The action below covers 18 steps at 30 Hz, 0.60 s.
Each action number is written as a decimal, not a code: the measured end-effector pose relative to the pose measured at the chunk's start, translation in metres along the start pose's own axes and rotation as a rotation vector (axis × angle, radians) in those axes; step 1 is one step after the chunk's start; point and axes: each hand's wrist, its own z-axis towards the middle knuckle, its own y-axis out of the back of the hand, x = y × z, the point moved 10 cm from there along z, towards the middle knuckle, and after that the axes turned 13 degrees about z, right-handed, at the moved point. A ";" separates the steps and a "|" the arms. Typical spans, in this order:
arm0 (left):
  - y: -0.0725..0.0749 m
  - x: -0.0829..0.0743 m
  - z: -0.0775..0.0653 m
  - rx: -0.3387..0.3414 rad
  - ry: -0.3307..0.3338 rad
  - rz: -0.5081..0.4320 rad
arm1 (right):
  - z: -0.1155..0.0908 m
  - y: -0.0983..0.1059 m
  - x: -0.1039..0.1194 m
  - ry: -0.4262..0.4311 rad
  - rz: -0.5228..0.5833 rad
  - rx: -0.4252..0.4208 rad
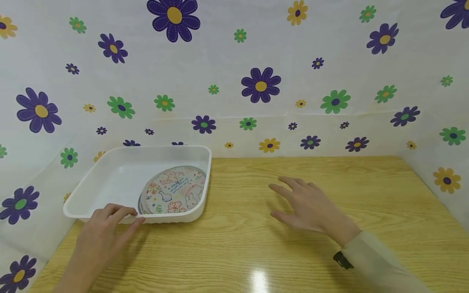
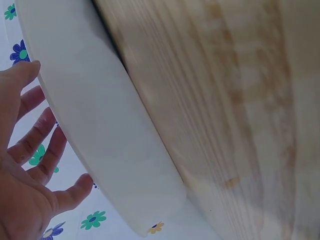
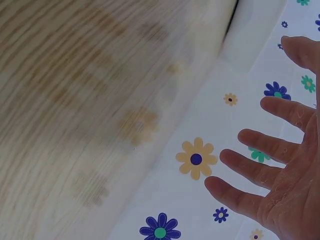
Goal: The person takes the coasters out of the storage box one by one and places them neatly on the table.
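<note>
A white plastic tray (image 1: 110, 179) with raised walls sits on the left side of the table. Inside, against its right wall, lies a round flat piece (image 1: 174, 189) printed with a rabbit, flowers and writing, with a grey edge showing around it. My left hand (image 1: 104, 228) holds the tray's near rim, its bent fingers over the edge and the thumb at the outer side. From the left wrist, the thumb and little finger are seen right at the rim. My right hand (image 1: 305, 205) hovers over the table, fingers spread, holding nothing.
The wood-grain table (image 1: 234, 248) ends at a white flowered cloth (image 1: 286, 53) behind and at both sides. A dark band (image 1: 343, 259) shows at the right wrist, by the light sleeve (image 1: 377, 260).
</note>
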 end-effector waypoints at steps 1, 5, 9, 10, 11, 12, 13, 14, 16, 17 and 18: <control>0.000 0.000 0.000 0.004 0.000 0.000 | 0.001 -0.001 0.001 0.004 0.002 0.004; -0.001 0.000 0.001 0.022 0.006 -0.004 | 0.008 -0.005 0.008 0.015 0.014 0.025; -0.001 0.000 0.000 0.016 0.012 -0.023 | 0.015 -0.009 0.015 0.031 0.020 0.036; -0.001 0.000 0.000 0.010 0.014 -0.030 | 0.017 -0.011 0.016 0.036 0.023 0.038; -0.001 0.000 0.000 0.007 0.015 -0.034 | 0.019 -0.012 0.018 0.042 0.026 0.037; -0.001 0.000 0.000 0.002 0.016 -0.037 | 0.021 -0.013 0.019 0.045 0.027 0.038; -0.001 0.000 0.000 0.001 0.017 -0.038 | 0.022 -0.014 0.021 0.048 0.029 0.040; 0.000 0.000 0.000 0.000 0.019 -0.040 | 0.024 -0.016 0.022 0.051 0.032 0.041; 0.000 0.000 0.000 0.001 0.022 -0.041 | 0.027 -0.018 0.025 0.059 0.036 0.044; 0.000 0.000 0.000 0.002 0.023 -0.041 | 0.028 -0.018 0.027 0.062 0.037 0.047; 0.000 0.000 0.000 0.003 0.025 -0.041 | 0.030 -0.019 0.029 0.065 0.038 0.048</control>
